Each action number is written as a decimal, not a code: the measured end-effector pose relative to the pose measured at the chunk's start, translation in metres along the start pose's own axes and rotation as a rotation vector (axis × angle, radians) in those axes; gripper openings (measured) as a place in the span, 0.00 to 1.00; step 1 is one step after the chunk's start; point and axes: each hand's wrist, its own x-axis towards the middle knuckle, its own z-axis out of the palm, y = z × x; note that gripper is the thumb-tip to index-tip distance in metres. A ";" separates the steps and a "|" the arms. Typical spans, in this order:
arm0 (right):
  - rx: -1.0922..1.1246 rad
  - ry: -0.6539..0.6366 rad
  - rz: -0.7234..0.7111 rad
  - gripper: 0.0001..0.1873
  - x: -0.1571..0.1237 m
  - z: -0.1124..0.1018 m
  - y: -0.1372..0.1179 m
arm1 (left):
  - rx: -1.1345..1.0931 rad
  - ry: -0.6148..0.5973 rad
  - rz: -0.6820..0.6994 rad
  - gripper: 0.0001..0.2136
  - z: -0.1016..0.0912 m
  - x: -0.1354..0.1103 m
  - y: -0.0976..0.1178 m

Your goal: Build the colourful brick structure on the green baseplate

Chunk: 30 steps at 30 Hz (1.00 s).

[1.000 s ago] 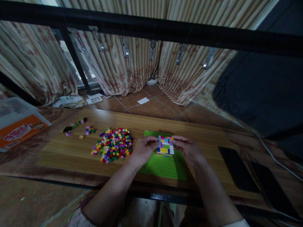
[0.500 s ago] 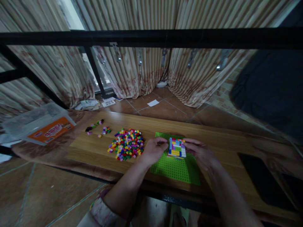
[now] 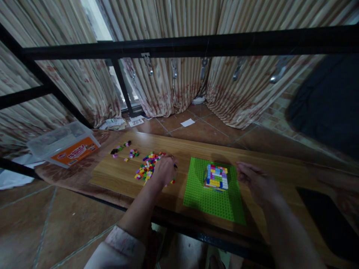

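A green baseplate (image 3: 213,198) lies on the wooden table (image 3: 185,149), and a small multicoloured brick build (image 3: 216,176) stands on its far half. Left of the plate is a heap of small coloured bricks (image 3: 147,168). My left hand (image 3: 165,169) rests on the right side of that heap with fingers curled down into the bricks; what they grip is hidden. My right hand (image 3: 254,179) hovers just right of the baseplate, apart from the build, fingers loosely spread with nothing in them.
A clear plastic box with an orange label (image 3: 66,144) sits at the table's left end. A few stray bricks (image 3: 123,148) lie near the far left edge. A dark flat object (image 3: 328,220) lies at the right. A black metal frame (image 3: 179,46) crosses overhead; curtains hang behind.
Both hands have left the brick build. My left hand moved left onto the loose brick heap; my right hand drew back to the right of the baseplate. The view shifted left.
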 end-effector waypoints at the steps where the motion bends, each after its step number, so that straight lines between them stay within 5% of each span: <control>1: -0.012 -0.008 -0.010 0.20 0.000 0.001 0.001 | 0.098 -0.005 0.044 0.14 0.003 0.001 0.000; 4: -0.031 -0.030 -0.032 0.20 -0.002 0.001 0.002 | 0.272 -0.008 0.084 0.14 0.009 0.002 0.000; 15: -0.019 -0.010 -0.036 0.22 -0.007 0.006 -0.005 | 0.280 0.022 0.055 0.11 0.010 0.003 0.003; 19: -0.009 -0.022 -0.102 0.20 -0.010 0.011 -0.008 | -0.192 0.035 0.018 0.07 0.007 0.007 0.011; 24: 0.041 -0.057 -0.190 0.15 -0.020 0.026 -0.014 | -1.041 -0.183 -0.159 0.11 0.009 0.001 0.030; 30: 0.009 -0.254 -0.305 0.11 -0.040 0.043 -0.018 | -1.404 -0.378 -0.250 0.15 0.013 -0.013 0.055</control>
